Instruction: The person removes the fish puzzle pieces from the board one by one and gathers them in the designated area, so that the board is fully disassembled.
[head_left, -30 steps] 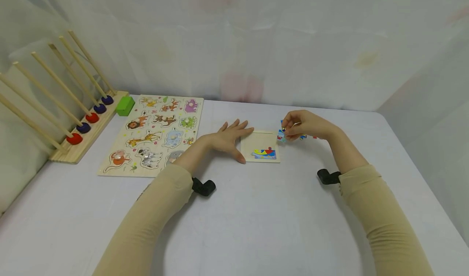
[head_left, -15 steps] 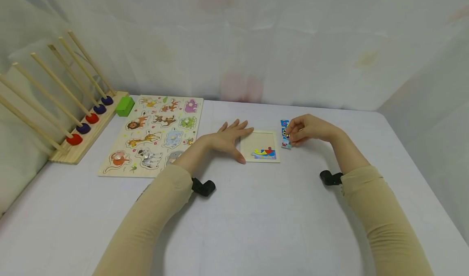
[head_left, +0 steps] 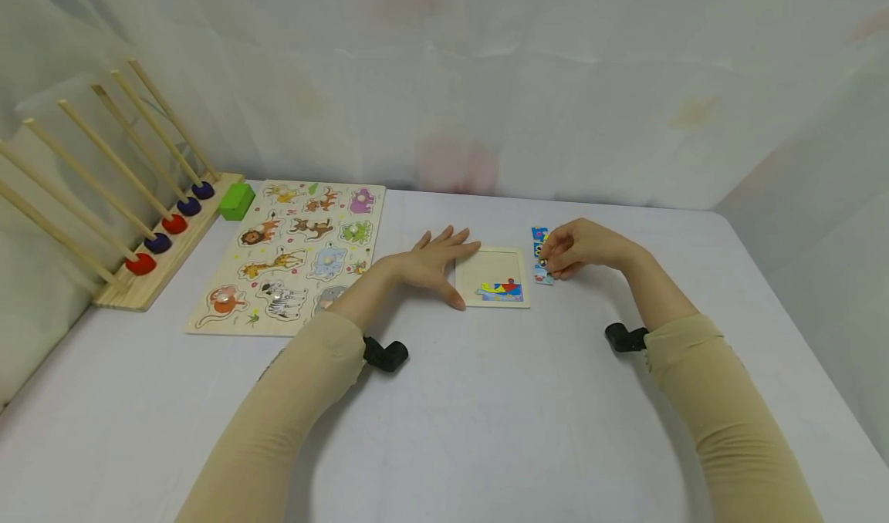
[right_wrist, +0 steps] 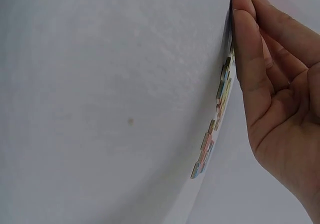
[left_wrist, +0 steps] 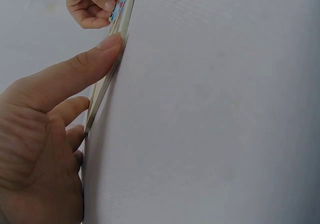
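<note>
A small square wooden puzzle tray [head_left: 488, 264] lies mid-table, with a few joined colourful pieces [head_left: 501, 290] in its lower right part. My left hand [head_left: 432, 264] rests at its left side, fingers spread over the upper edge and thumb touching the near corner. To the tray's right, my right hand [head_left: 586, 247] holds thumb and fingertips together at a narrow blue strip of puzzle pieces [head_left: 540, 236], pinching one piece, which the fingertips largely cover. In the right wrist view more loose puzzle pieces [right_wrist: 202, 154] lie beneath the hand.
A wooden animal knob puzzle [head_left: 295, 257] lies to the left. Behind it stands a peg rack [head_left: 132, 290] with red and dark blue beads, next to a green block [head_left: 237, 201]. A white curtain [head_left: 556, 122] hangs along the table's back edge.
My right hand has shifted slightly right and toward me, away from the tray, and the puzzle strip now sits a little apart from the tray. My left hand stays put.
</note>
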Tool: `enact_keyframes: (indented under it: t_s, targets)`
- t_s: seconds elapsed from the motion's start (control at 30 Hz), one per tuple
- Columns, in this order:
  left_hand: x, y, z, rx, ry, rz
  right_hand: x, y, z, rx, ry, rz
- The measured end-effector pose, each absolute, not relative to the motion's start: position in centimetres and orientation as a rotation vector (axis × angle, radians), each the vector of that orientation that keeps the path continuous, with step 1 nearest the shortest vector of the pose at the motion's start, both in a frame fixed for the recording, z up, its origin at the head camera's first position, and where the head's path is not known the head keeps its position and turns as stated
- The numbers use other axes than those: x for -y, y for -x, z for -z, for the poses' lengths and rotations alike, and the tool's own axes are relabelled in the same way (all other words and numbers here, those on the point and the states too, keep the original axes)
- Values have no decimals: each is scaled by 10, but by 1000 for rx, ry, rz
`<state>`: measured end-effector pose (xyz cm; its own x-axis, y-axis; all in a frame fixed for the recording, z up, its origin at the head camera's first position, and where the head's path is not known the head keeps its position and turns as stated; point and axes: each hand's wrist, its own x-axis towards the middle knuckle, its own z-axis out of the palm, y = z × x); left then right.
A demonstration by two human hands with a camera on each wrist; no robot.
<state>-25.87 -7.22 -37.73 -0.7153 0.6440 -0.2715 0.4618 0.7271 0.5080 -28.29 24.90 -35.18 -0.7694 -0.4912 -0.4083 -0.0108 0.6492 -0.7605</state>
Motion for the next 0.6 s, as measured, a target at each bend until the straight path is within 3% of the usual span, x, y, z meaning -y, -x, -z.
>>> enact_keyframes:
  t_s: [0.6]
  targets:
    - [72,259,376,-2494,-853,-562,-247,282,348,-2332,401,941]
